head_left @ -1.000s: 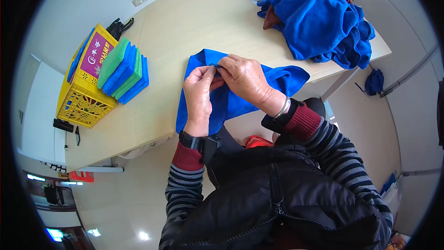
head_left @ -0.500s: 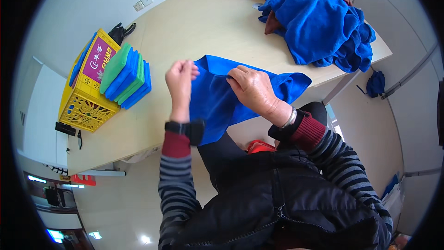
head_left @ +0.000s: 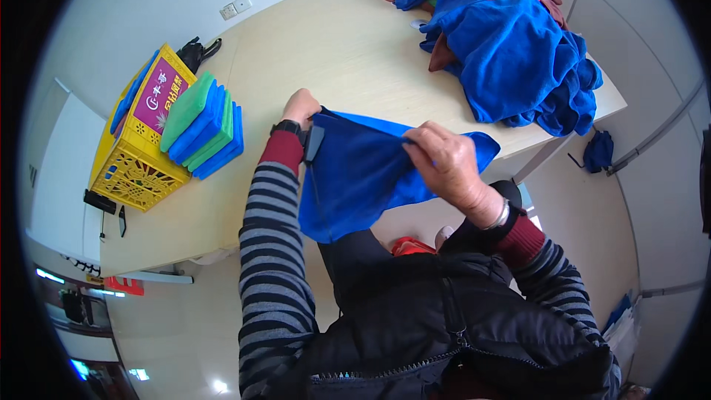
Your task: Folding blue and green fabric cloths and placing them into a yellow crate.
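Left grip (head_left: 300, 107) pinching far corner of blue cloth (head_left: 355, 181), right grip (head_left: 444, 163) clamped on its near edge; cloth stretched over counter (head_left: 348, 52) edge; folded stack (head_left: 204, 126) beside yellow crate (head_left: 137, 155)

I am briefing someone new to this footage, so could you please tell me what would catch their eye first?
First, the bright blue cloth stretched between the left hand and right hand at the near edge of the pale table. Next, the heap of blue cloths at the table's far right. Then the yellow crate on the left, folded blue and green cloths leaning on it.
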`<state>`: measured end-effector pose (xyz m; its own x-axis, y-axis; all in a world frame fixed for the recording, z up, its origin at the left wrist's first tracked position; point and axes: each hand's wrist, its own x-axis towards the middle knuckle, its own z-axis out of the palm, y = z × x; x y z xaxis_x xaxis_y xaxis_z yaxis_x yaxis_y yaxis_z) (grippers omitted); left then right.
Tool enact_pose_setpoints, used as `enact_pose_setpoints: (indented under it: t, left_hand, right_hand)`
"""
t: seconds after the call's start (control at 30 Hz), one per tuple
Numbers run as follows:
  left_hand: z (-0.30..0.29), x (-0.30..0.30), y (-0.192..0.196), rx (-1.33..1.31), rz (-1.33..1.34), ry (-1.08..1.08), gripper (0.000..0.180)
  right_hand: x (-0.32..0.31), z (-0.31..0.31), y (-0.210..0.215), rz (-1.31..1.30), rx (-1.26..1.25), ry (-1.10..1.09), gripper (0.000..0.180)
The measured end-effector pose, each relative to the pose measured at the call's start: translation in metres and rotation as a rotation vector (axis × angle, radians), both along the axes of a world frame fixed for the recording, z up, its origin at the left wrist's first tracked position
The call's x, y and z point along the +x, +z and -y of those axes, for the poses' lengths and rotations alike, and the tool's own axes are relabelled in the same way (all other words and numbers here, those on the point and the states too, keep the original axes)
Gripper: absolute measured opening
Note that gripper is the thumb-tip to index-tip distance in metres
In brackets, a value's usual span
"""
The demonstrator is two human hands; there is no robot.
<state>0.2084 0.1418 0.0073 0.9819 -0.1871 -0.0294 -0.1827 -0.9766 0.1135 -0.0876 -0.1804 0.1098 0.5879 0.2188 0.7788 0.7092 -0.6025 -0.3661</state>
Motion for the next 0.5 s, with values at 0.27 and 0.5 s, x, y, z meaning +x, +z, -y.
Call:
enact_pose_setpoints:
  t: [0.27,0.5]
  left_hand:
    - [0.006,-0.105,0.245,-0.599,0.130,0.066,0.013]
    - [0.013,-0.160,0.353,-0.682,0.434,-0.027,0.010]
  right_hand:
    - [0.026,0.092,0.078,0.021,0.218,-0.065,0.008]
    - [0.046,0.118,0.148,0.018,0.263,-0.090,0.019]
